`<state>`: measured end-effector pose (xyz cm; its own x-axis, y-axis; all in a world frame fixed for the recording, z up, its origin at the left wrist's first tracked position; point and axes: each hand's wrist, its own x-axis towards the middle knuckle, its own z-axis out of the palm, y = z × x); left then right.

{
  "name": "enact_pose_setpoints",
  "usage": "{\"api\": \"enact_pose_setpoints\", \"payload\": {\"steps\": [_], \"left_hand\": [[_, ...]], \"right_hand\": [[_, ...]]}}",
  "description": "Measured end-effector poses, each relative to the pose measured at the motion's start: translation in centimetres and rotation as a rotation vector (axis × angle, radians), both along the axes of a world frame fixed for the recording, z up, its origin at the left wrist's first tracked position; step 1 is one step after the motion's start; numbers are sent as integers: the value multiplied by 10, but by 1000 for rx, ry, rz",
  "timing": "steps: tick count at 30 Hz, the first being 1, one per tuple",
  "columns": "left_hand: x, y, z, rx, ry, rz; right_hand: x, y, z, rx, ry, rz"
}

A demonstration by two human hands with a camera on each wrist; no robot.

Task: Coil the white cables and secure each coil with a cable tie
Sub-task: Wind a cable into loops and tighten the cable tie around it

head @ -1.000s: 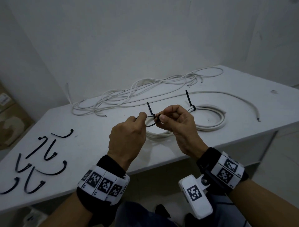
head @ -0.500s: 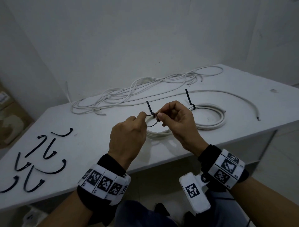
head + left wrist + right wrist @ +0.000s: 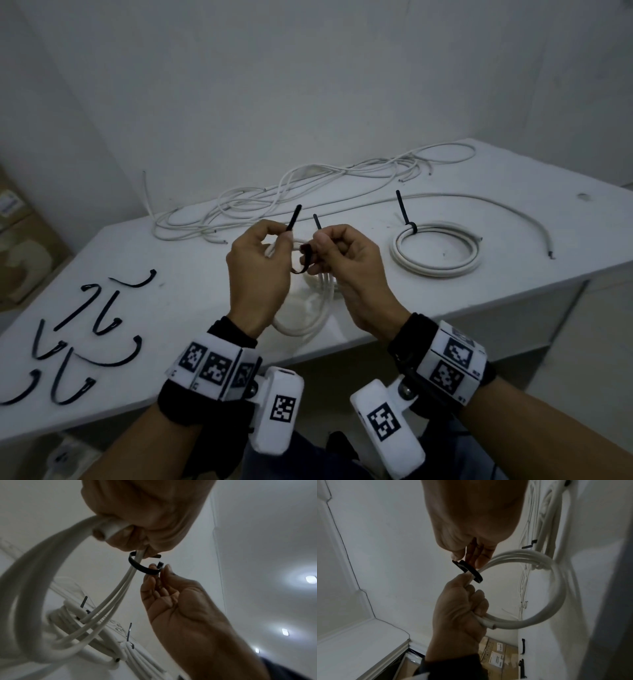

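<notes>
Tying off the second coil above the bench.

My left hand (image 3: pixel 258 270) grips the white coil (image 3: pixel 544 609), lifted just left of the finished coil (image 3: pixel 438 253) on the bench (image 3: pixel 513 219); my right hand (image 3: pixel 346 263) pinches the black cable tie (image 3: pixel 144 568) looped round it. Next, I judge, feed the tail through the head and cinch.

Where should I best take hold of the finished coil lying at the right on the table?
Grip the coil at its far-left rim, beside the black tie, coming from above. There the tie binds all turns together and its tail stands upright, so the loops should not spread.
</notes>
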<state>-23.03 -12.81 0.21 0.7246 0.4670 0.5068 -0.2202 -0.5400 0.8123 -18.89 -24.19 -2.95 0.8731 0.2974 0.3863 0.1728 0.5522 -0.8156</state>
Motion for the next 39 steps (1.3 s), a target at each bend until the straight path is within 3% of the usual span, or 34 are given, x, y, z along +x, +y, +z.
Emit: {"api": "enact_pose_setpoints", "payload": {"steps": [5,10,17,24,32,39], "left_hand": [[1,11,3,-264,58,11],[1,12,5,-488,140,-43],[1,22,3,-635,175,-124],[-3,29,-9,-464,154,-106],[-5,22,-23,-248,-46,-83],[-13,18,-27,157,-226,-25]], "right_hand": [[2,-5,-3,-165,-142,52],[0,2,-15,-625,-373,77],[-1,7,-7,-682,-417,43],[1,0,10,-266,-187,79],[-3,7,11,-264,-134,75],[-4,2,18,-239,-70,-29]]}}
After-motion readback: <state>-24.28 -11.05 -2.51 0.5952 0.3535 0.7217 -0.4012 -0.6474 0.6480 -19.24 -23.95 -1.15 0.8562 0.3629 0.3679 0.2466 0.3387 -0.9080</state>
